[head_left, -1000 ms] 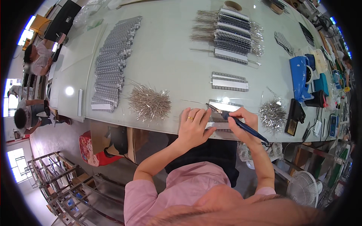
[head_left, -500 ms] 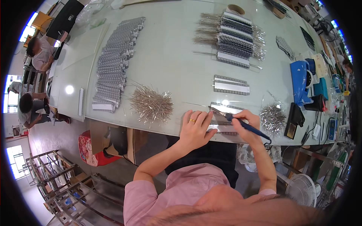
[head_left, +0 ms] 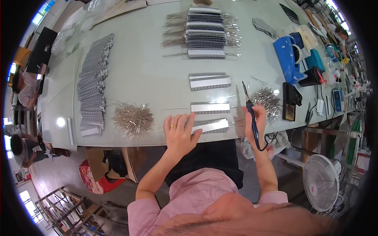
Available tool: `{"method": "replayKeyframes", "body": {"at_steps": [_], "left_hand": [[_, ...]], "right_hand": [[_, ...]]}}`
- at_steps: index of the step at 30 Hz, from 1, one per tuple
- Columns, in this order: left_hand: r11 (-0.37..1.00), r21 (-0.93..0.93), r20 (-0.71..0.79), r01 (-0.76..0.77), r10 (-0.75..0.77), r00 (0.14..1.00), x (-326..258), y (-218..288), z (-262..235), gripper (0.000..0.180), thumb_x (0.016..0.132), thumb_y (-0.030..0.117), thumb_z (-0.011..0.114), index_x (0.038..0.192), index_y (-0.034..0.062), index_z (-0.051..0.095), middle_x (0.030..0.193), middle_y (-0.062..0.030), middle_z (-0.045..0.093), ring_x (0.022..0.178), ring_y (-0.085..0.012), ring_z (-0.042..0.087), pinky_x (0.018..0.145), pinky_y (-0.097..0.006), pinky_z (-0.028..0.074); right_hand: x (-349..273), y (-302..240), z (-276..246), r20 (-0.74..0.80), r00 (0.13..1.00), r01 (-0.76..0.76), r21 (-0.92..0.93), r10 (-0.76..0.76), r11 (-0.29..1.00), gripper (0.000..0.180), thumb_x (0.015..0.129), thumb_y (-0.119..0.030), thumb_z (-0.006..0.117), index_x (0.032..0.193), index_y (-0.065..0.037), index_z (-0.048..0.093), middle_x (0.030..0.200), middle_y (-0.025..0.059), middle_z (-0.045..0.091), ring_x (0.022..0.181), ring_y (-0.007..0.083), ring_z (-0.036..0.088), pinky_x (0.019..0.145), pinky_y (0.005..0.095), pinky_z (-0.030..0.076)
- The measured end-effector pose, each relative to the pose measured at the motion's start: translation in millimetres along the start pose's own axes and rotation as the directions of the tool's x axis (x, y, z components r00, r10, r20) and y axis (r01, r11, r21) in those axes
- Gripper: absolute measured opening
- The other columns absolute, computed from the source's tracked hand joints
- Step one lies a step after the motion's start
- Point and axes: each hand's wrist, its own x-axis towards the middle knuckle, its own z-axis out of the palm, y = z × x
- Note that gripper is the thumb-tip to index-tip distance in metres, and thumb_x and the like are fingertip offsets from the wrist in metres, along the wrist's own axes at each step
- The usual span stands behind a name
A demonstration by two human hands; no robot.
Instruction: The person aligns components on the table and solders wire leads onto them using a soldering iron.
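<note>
Iron (head_left: 249,105) gripped in R hand (head_left: 255,124), tip pointing away, prob. to keep it off strips (head_left: 210,107) near edge of desk (head_left: 157,74); L hand (head_left: 181,131) apart, fingers spread at strips' ends, prob. steadying; L wire pile (head_left: 134,118) & R pile (head_left: 266,103) flank, prob. for reach

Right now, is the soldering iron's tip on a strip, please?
Off: the right hand holds the soldering iron with its tip right of the gray-and-white strips.
</note>
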Motion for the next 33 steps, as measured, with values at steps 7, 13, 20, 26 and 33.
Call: {"method": "replayKeyframes", "body": {"at_steps": [7,13,20,26,33], "left_hand": [[0.999,0.001,0.093,0.035,-0.035,0.995,5,11,-12,0.054,0.081,0.032,0.073,0.126,0.0034,0.062,0.113,-0.0092,0.057,0.107,-0.0272,0.055,0.104,-0.056,0.032],[0.997,-0.063,0.218,-0.035,0.047,0.975,4,42,-4,0.069,0.081,0.042,0.074,0.137,0.0071,0.053,0.139,-0.0145,0.050,0.133,-0.0313,0.046,0.111,-0.058,0.026],[0.982,-0.006,0.185,-0.187,0.185,0.965,-18,35,14,0.061,0.081,0.039,0.074,0.132,0.0096,0.058,0.137,-0.0092,0.054,0.129,-0.0265,0.049,0.109,-0.054,0.031],[0.913,0.074,0.110,-0.401,0.392,0.913,-26,28,12,0.038,0.085,0.018,0.063,0.122,0.0080,0.065,0.125,-0.0060,0.062,0.117,-0.0222,0.059,0.101,-0.047,0.042],[0.904,0.032,0.125,-0.427,0.421,0.899,-12,31,-8,0.039,0.081,0.012,0.064,0.120,0.0078,0.066,0.117,-0.0062,0.066,0.107,-0.0205,0.064,0.101,-0.045,0.043]], "right_hand": [[2,-3,3,-0.001,0.999,0.044,-0.049,-0.045,0.998,0.028,0.088,-0.001,0.064,0.109,-0.004,0.046,0.092,0.0121,0.068,0.086,0.0229,0.070,0.116,0.0490,0.029],[1,-2,4,-0.017,0.999,0.038,-0.080,-0.040,0.996,0.029,0.088,-0.002,0.066,0.109,-0.004,0.047,0.092,0.0124,0.068,0.085,0.0238,0.070,0.115,0.0491,0.031],[-3,4,3,-0.104,0.992,0.069,-0.080,-0.077,0.994,0.027,0.090,-0.004,0.065,0.111,-0.002,0.047,0.100,0.0142,0.059,0.088,0.0263,0.066,0.114,0.0485,0.032],[-2,8,5,-0.017,1.000,-0.020,-0.052,0.019,0.998,0.029,0.091,-0.005,0.064,0.113,-0.002,0.046,0.102,0.0149,0.065,0.092,0.0255,0.068,0.115,0.0471,0.030],[-5,12,7,-0.162,0.987,0.015,0.036,-0.009,0.999,0.029,0.094,-0.006,0.059,0.117,0.000,0.043,0.111,0.0122,0.052,0.103,0.0255,0.067,0.114,0.0417,0.032]]}}
